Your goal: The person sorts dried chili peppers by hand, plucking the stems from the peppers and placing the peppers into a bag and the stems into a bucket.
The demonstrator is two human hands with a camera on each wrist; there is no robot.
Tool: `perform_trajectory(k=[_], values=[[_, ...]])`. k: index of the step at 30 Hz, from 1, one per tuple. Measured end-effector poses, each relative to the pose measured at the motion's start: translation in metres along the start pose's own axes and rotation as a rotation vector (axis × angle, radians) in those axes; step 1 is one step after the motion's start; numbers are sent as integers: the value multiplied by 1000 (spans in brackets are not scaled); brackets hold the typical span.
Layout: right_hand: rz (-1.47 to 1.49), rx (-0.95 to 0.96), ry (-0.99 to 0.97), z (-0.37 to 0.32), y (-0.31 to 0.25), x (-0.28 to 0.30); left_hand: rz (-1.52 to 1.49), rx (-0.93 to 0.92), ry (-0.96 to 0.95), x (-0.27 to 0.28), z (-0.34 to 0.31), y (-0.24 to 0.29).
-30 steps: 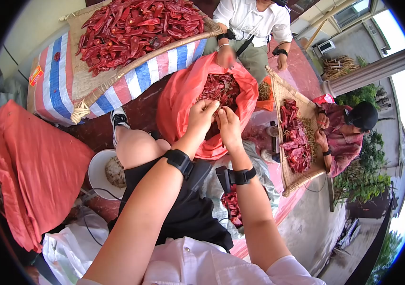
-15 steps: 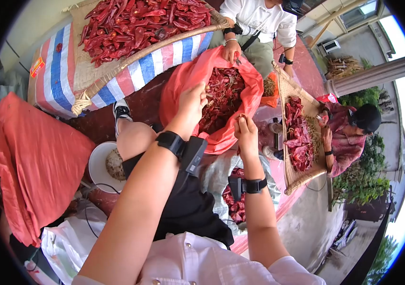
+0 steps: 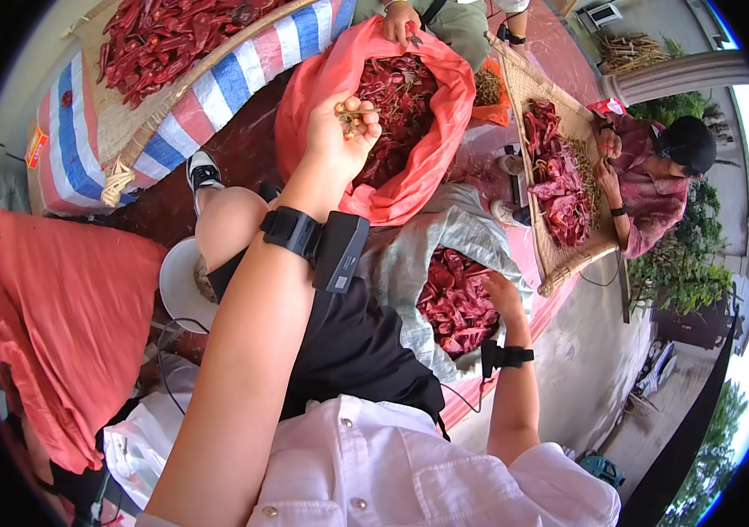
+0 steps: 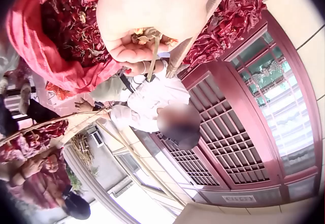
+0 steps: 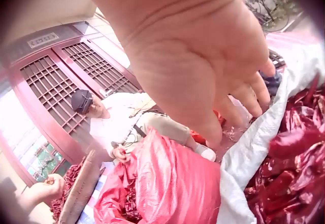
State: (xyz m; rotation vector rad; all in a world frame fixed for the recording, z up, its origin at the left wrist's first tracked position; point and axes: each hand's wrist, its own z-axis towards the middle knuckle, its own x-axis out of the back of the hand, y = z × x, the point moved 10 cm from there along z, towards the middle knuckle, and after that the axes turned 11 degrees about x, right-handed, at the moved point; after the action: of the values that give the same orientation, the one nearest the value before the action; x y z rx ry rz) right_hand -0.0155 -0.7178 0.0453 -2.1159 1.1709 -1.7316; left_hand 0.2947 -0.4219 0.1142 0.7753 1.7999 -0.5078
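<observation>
Red dried chillies, head view: heaped in the red bag (image 3: 304,110) and, in a separate pile (image 3: 455,303), in the pale woven sack (image 3: 405,272) nearer the body.
Handling, head view: probably very light, wrinkled and thin-skinned, with some give but likely to crack if squeezed; the broad body looks the surer place for a light pinch.
Stem bits, head view: dry, yellowish-brown pieces (image 3: 352,121) lie in the upturned palm of the left hand (image 3: 339,140), beside the red bag's mouth; likely weightless, stiff and easy to spill, so best cupped.
Right hand, head view: over the woven sack's mouth (image 3: 504,299), fingers extended.
Change, head view: half a second ago the right hand pinched something small by the red bag's near rim; now it is over the woven sack. The left hand, then seen from its back with fingers bent, now shows its palm and the bits in it. A second ago both hands met above the red bag.
Left fingers, left wrist view: curled round the stem bits, one long straw-coloured stem (image 4: 154,56) poking out past them.
Right fingers, right wrist view: open and apart, gripping nothing visible, beside the woven sack's rim.
Blurred chilli, right wrist view: a smeared red shape (image 5: 297,143) above the sack's pile; whether it is falling, I cannot tell.
</observation>
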Motion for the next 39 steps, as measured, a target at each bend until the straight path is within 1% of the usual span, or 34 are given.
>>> perform_trajectory(k=[1,2,3,5,6,7,8,9,10,11,12,13,15,16,17,18,19,21,22,23,25,26,27,28,29,31,32,33,34,35,36,37,39], values=[[-21,-73,5,0,11,0,-9,-2,17,1,1,0],[-138,8,-58,8,7,-5,12,-24,16,1,1,3],[-135,9,-60,16,4,-9,14,-26,17,1,3,6],[-86,159,75,38,-26,-15,36,-135,151,15,1,22],[48,24,121,47,-41,-17,36,-143,155,12,0,25],[22,68,173,59,-67,-15,33,-197,264,16,-6,33],[-52,179,262,74,-84,-15,28,-250,374,19,-13,40],[-91,232,316,85,-112,-13,26,-256,380,16,-14,42],[-198,301,418,98,-128,-15,47,-295,361,11,-16,50],[-290,521,470,104,-179,-14,68,-335,343,6,-18,57],[-270,600,486,113,-210,-16,57,-318,299,1,-16,59],[-306,656,498,126,-230,-23,45,-295,284,-3,-15,60],[-182,691,323,156,-255,-54,22,-283,285,-7,-13,62],[-121,632,216,177,-252,-78,17,-279,256,-10,-10,64],[-62,572,110,197,-243,-105,-15,-252,193,-13,-4,64],[-41,475,-2,218,-221,-136,-36,-227,123,-16,1,65],[-42,481,-14,230,-215,-152,-55,-204,53,-21,5,65],[-167,285,-187,251,-183,-195,-122,-179,-39,-39,4,63],[-76,216,-304,257,-173,-215,-130,-159,-42,-42,2,61],[-82,187,-288,259,-164,-221,-138,-137,-46,-44,1,60],[-190,286,-267,266,-151,-238,-124,-134,-46,-42,2,63],[-191,285,-267,271,-137,-245,-143,-133,-91,-44,2,64],[144,183,-227,271,-129,-244,-162,-132,-137,-47,2,65],[476,79,-181,272,-121,-243,-165,-132,-139,-47,2,65],[472,80,-180,272,-116,-239,-160,-152,-118,-44,2,67],[907,-84,-148,240,-151,-202,-159,-169,-101,-42,1,68],[1071,-132,-109,230,-161,-189,-163,-178,-60,-38,1,68],[1067,-130,-99,221,-166,-178,-166,-185,-22,-36,0,67],[1229,-88,-127,213,-178,-169,-182,-185,9,-35,-1,66],[1392,-43,-155,203,-190,-159,-183,-175,1,-37,-2,64],[1387,26,-158,188,-206,-142,-161,-190,62,-32,-4,64],[1339,80,-165,176,-208,-130,-138,-203,124,-26,-6,64],[1293,187,-190,148,-202,-104,-94,-210,102,-25,-8,65]])
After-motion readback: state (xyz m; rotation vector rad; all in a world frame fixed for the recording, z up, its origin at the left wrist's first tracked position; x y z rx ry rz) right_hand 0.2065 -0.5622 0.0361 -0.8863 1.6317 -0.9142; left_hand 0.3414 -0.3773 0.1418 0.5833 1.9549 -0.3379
